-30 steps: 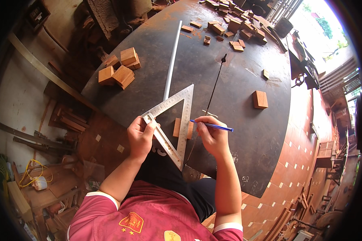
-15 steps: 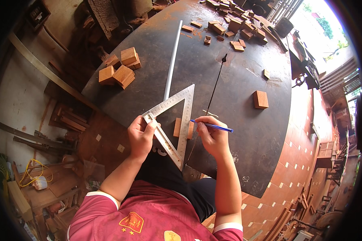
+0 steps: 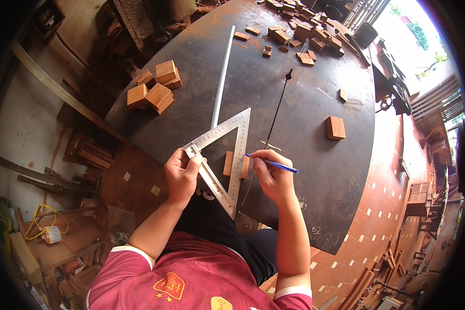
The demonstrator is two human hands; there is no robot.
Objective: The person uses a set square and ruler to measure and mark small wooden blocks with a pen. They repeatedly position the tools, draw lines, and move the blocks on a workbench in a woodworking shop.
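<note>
My left hand grips the lower left corner of a metal triangular set square that lies on a dark metal table. Under the square's right leg sits a small flat wooden piece. My right hand holds a blue pen with its tip against the square's right edge, beside the wooden piece. Both forearms come up from the lower edge, with a red shirt below.
A long pale metal ruler lies on the table beyond the square. A few wooden blocks sit at the far left, one block at the right, and several small blocks at the far end. Tiled floor lies to the right; timber scraps at left.
</note>
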